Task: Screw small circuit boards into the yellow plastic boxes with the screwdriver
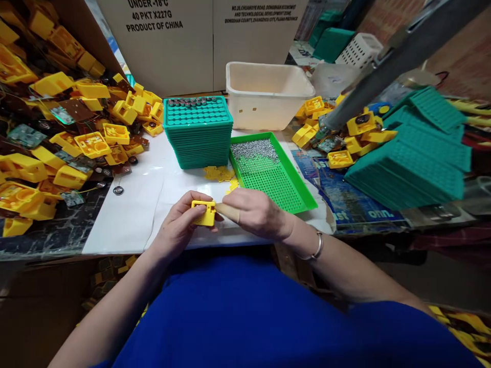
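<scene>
Carefully, a person in a blue shirt (245, 312) works at a cluttered bench, the left hand (182, 217) clamped on a small yellow case (204, 219) just above the near edge of a white sheet (123, 225). The right hand (255, 212), a bracelet (318, 245) at its wrist, is curled with its fingers drawn together at the case's right side; a tan tip (228, 211) there meets the case, though whether it is a held tool or a covered finger cannot be told.

Just beyond the hands lie flat yellow bits (220, 174) and, to the right, a green tray (291, 190) with small silvery parts (255, 150) gathered at its far end. A teal stack (203, 145) stands beside it on the left, dark round parts (192, 102) along its far edge. Behind are a white bin (264, 110) and a printed carton (172, 56). A heap of yellow cases (92, 144) fills the left, with one disc (118, 190) lying apart on the sheet; more teal trays (414, 153) lean at right, near a grey pole (402, 61).
</scene>
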`<control>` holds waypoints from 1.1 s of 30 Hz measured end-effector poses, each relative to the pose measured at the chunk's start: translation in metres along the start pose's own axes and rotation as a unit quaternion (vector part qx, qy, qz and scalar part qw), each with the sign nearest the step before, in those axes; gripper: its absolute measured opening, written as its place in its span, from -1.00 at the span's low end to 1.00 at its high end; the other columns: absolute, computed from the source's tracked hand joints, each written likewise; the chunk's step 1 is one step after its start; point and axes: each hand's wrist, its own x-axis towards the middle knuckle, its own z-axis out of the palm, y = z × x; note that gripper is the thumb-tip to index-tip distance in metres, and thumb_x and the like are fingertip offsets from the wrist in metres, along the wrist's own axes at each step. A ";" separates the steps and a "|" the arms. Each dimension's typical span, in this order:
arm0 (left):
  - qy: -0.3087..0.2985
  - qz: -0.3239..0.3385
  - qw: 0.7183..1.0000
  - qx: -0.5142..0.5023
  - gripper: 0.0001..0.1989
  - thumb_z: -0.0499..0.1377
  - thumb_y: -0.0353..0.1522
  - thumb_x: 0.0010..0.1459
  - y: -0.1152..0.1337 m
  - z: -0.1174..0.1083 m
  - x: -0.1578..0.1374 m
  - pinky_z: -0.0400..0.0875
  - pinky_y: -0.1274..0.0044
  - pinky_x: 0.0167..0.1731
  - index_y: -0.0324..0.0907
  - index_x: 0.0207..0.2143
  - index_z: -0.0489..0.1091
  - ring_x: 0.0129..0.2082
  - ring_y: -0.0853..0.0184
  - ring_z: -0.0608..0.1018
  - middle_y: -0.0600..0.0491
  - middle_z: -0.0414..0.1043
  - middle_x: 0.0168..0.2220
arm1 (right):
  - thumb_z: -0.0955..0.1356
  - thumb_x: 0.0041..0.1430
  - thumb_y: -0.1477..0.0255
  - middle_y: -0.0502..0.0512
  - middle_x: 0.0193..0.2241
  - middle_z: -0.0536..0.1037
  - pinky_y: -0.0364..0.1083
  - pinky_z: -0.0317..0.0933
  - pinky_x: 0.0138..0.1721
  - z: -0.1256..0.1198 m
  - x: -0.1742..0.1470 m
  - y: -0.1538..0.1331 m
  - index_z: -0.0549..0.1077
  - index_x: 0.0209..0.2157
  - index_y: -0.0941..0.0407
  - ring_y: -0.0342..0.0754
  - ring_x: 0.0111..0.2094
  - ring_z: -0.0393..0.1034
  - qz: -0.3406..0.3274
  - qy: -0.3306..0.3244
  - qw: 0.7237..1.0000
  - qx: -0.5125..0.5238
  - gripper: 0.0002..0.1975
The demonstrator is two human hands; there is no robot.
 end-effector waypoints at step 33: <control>-0.063 0.163 0.924 0.341 -0.80 0.09 -0.40 0.28 -0.013 0.008 -0.008 0.33 0.49 -0.14 -0.09 -0.04 0.29 -0.17 0.31 0.41 0.03 0.32 -0.15 | 0.42 0.16 0.27 -0.17 -0.66 0.29 -0.20 -0.02 -0.48 -0.012 0.016 -0.021 0.42 -0.29 0.19 -0.26 -0.60 0.14 0.426 -0.124 0.867 0.226 -0.74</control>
